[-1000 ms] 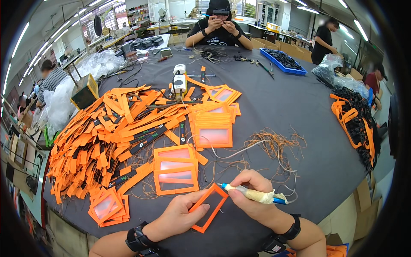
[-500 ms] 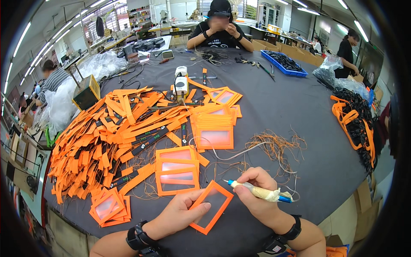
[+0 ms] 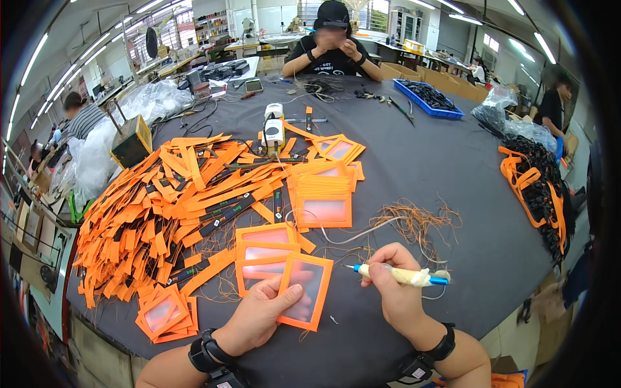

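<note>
The left hand (image 3: 259, 317) pinches an orange frame with a clear window (image 3: 304, 291), thumb pressed on top, fingers underneath. The frame lies flat on the dark table (image 3: 440, 181), near the front edge. At three o'clock from it, the right hand (image 3: 394, 291) is curled tight around a taped pen-like tool (image 3: 398, 275). Its tip points toward nine o'clock, at the frame. The tip looks sharp or hot, though it is too small to be sure. A slip could poke the window or the thumb. Loose threads (image 3: 414, 220) at one o'clock could snag the tool. More frames (image 3: 265, 249) sit stacked at eleven o'clock.
</note>
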A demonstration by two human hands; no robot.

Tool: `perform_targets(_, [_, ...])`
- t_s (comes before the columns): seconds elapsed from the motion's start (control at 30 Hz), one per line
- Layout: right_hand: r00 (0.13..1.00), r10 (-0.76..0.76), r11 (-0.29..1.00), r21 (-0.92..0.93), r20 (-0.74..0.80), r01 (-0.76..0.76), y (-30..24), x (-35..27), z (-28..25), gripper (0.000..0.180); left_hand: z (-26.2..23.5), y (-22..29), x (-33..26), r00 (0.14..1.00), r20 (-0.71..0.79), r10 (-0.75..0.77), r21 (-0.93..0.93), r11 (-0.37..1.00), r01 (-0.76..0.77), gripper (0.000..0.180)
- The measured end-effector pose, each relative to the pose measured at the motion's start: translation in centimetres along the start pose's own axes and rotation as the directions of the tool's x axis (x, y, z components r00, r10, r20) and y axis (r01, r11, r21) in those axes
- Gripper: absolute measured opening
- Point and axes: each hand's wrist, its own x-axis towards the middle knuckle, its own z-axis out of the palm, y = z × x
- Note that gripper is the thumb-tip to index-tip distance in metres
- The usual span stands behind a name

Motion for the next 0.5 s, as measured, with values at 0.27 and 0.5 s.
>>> perform_targets(0.27, [0.942, 0.249, 0.932, 0.208, 0.225, -0.296, 0.4, 0.2, 0.3, 0.015, 0.4, 0.1, 0.1, 0.99, -0.066, 0.121, -0.048, 0.991, -0.124, 0.029])
perform_targets(0.5, [0.891, 0.305, 0.934, 0.076, 0.336, -0.348, 2.0, -0.3, 0.3, 0.017, -0.1, -0.1, 0.7, 0.985, -0.077, 0.154, -0.043, 0.987, -0.158, 0.029])
